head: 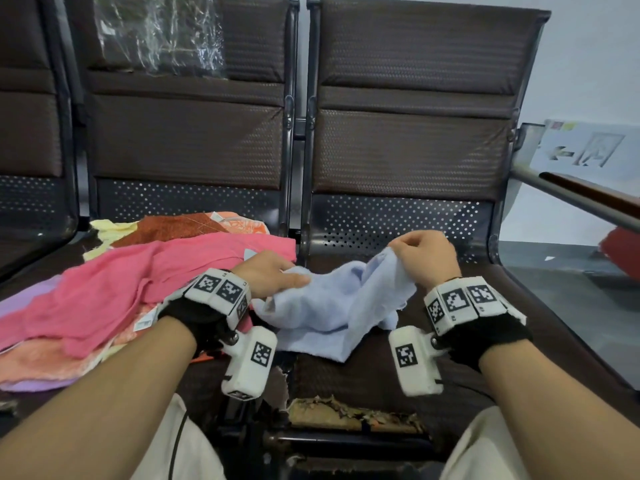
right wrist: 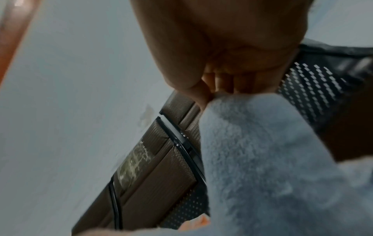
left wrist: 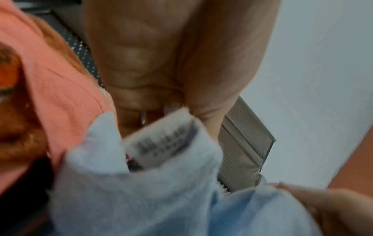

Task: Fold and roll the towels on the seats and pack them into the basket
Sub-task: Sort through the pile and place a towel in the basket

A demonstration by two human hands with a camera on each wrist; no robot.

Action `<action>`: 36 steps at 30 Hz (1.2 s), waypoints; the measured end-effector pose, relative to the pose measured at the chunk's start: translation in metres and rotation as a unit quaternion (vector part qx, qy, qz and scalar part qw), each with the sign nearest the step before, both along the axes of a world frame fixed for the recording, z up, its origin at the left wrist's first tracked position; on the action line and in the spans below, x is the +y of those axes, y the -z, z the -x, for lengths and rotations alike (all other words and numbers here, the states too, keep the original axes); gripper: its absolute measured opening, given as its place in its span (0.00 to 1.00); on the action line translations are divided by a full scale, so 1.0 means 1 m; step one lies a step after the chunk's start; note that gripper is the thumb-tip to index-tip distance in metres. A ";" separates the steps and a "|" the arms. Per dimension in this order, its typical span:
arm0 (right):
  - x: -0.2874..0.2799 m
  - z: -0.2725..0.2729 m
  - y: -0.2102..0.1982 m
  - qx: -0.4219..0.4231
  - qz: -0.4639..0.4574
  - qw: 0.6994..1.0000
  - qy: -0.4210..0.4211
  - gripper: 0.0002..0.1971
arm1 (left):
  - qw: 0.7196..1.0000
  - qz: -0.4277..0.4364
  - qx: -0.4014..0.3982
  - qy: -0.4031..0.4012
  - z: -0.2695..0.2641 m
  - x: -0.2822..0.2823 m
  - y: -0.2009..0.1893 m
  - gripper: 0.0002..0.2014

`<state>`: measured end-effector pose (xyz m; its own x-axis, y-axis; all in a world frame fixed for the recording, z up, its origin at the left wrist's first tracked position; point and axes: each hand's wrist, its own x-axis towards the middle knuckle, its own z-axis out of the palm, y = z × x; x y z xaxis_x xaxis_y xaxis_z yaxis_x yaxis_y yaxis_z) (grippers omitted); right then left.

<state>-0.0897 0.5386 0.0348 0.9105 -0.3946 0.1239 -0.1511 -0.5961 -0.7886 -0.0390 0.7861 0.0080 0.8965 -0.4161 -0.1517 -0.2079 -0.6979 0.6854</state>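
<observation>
Towel (head: 332, 306) – pale blue, soft, limp | left hand (head: 273, 275) and right hand (head: 424, 258) pinch its top edge, fingers clamped | sags mid-span – best held at corners

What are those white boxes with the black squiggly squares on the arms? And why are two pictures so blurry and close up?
Those boxes are little cameras strapped to a person's wrists. The big picture comes from a camera on their head; the two blurry ones look along each hand. The left hand and right hand both pinch a light blue towel over a brown seat. The left wrist picture shows its tag. A pile of towels, with a pink towel on top, waits on the next seat. No basket is in view.
</observation>
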 end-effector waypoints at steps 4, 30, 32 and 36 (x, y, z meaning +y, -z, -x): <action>-0.002 0.009 -0.008 -0.021 0.089 0.995 0.031 0.08 | 0.964 0.236 0.068 -0.098 0.000 -0.005 -0.010 0.14; 0.042 0.023 -0.041 -0.218 0.165 0.943 -0.188 0.05 | 0.873 0.448 -0.101 -0.163 0.026 -0.038 -0.054 0.04; 0.045 0.026 -0.045 -0.244 0.096 0.945 -0.198 0.07 | 0.886 0.434 -0.094 -0.135 0.027 -0.039 -0.053 0.08; 0.053 0.033 -0.051 -0.306 -0.021 0.936 -0.175 0.05 | 0.896 0.419 -0.104 -0.107 0.035 -0.041 -0.053 0.09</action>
<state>-0.1223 0.5919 0.0855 0.7483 -0.1020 0.6555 0.5350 -0.4915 -0.6872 -0.0738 0.7450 0.0609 0.9417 -0.1216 0.3137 -0.3156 0.0041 0.9489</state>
